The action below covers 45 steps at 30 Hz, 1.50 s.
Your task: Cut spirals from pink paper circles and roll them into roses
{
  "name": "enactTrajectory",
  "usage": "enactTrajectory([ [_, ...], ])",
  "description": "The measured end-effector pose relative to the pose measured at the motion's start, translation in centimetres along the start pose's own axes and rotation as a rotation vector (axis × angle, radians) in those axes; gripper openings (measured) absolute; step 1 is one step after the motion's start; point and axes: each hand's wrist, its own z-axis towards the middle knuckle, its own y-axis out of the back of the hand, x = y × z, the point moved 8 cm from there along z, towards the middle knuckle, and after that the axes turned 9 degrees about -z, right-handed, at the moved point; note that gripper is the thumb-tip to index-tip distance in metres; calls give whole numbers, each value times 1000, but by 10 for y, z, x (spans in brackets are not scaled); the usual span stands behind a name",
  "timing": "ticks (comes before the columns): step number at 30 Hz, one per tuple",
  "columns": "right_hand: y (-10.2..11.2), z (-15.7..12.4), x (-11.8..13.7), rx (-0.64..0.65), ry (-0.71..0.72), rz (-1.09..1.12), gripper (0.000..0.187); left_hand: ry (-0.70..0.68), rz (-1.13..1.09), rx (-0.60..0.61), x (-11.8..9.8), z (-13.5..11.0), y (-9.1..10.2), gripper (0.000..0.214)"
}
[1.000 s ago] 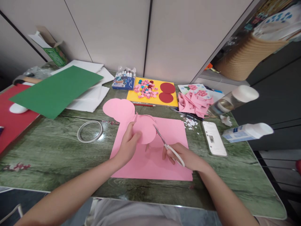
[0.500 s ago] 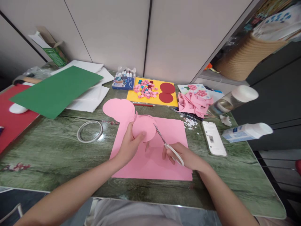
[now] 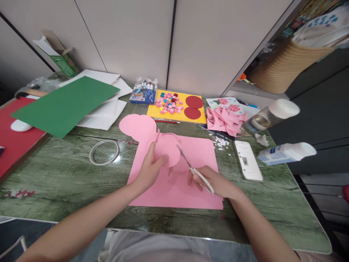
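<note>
My left hand (image 3: 148, 170) pinches a round pink paper piece (image 3: 168, 153) and holds it up over a large pink sheet (image 3: 196, 189) that lies flat on the green table. My right hand (image 3: 214, 183) grips white-handled scissors (image 3: 194, 170). Their blades reach the right edge of the round piece, where a thin pink strip curls off above it. Two pink circles (image 3: 136, 126) lie overlapped just behind the sheet's far left corner.
A tape ring (image 3: 104, 152) lies left of the sheet, a phone (image 3: 248, 159) and a glue bottle (image 3: 286, 153) to the right. Behind are a yellow sheet (image 3: 201, 116) with pom-poms and red circles, pink scraps (image 3: 225, 120), a marker box (image 3: 143, 93), and green paper (image 3: 62, 103).
The scissors have crept a little along the edge of the round piece, and my left hand has turned the piece slightly. Everything else on the table stays put.
</note>
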Motion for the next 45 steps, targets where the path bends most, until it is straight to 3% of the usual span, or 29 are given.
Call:
enactTrajectory([
  [16, 1, -1, -1, -2, 12, 19, 28, -30, 97, -97, -4, 0, 9, 12],
  [31, 0, 0, 1, 4, -9, -4, 26, 0, 50, -1, 0, 0, 2, 8],
  [45, 0, -1, 0, 0, 16, 2, 37, 2, 50, -53, -1, 0, 7, 9],
])
